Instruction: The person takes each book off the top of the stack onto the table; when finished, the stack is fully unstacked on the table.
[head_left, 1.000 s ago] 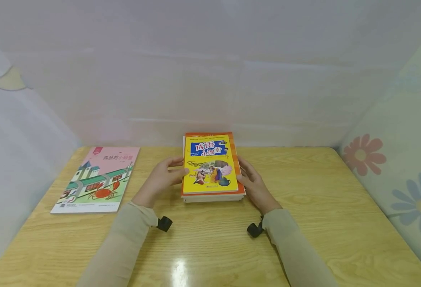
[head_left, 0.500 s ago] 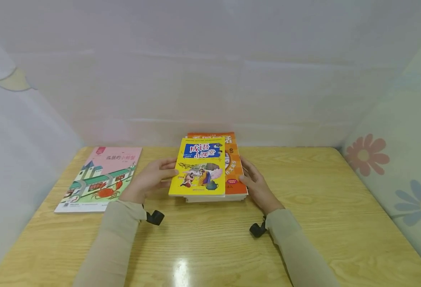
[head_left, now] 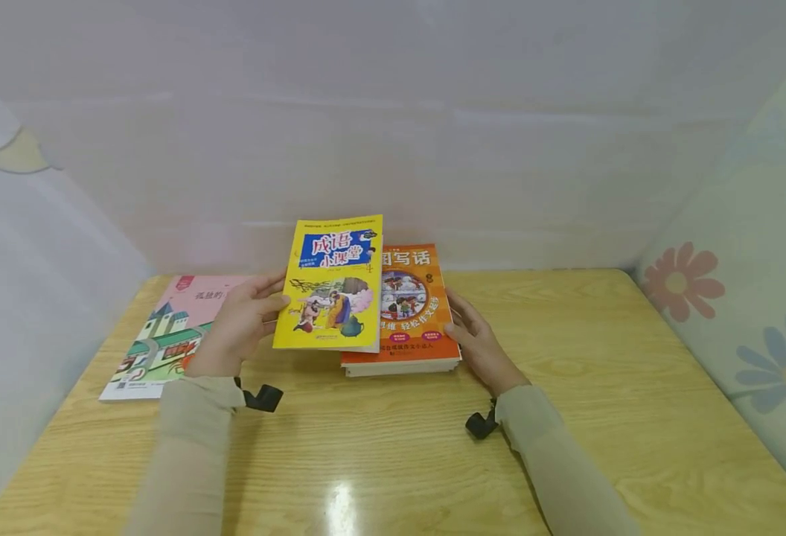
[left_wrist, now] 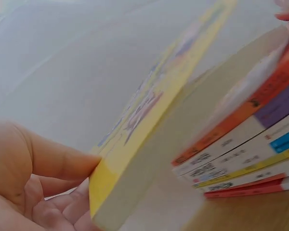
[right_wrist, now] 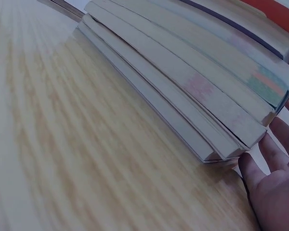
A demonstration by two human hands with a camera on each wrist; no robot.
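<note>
Left hand [head_left: 237, 321] is pinching that thin yellow paperback [head_left: 329, 284], tilted up and further left than before, over the blocky book stack's [head_left: 409, 316] left edge; right hand [head_left: 480, 341] sits loosely spread against its right side.

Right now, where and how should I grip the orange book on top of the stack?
Probably pinch the orange book by its right edge, coming from the right. It lies flat, with that edge uncovered at the right hand; the tilted yellow book, pinched in the left hand, hides the left part from the head camera.
</note>
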